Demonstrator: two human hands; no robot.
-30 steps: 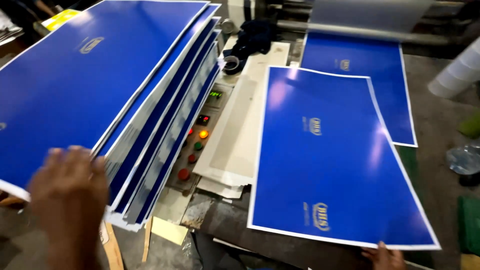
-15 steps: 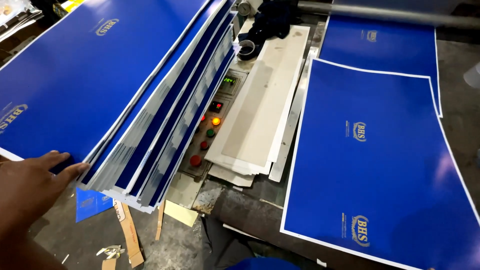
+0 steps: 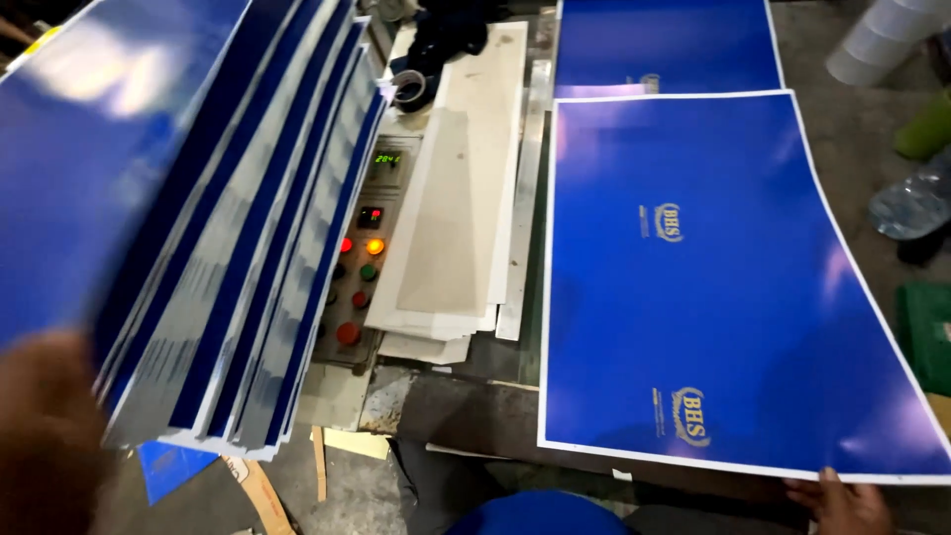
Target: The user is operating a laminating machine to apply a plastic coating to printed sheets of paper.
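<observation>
Place: print finishing workshop.
Stock: fanned stack of glossy blue sheets (image 3: 198, 218); 2 more blue sheets (image 3: 713, 277) flat on the bench.
Machine: control panel (image 3: 362, 253) with digital readout, lit lamps, red and green push buttons.
Surfaces: worn grey boards (image 3: 461, 198), scraps on floor.

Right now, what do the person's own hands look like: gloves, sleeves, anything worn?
Both bare: no gloves, rings or watch visible. The left hand is a large motion-blurred shape at the lower left, no sleeve showing. The right hand shows only fingers and knuckles at the bottom edge; its wrist is out of frame.
</observation>
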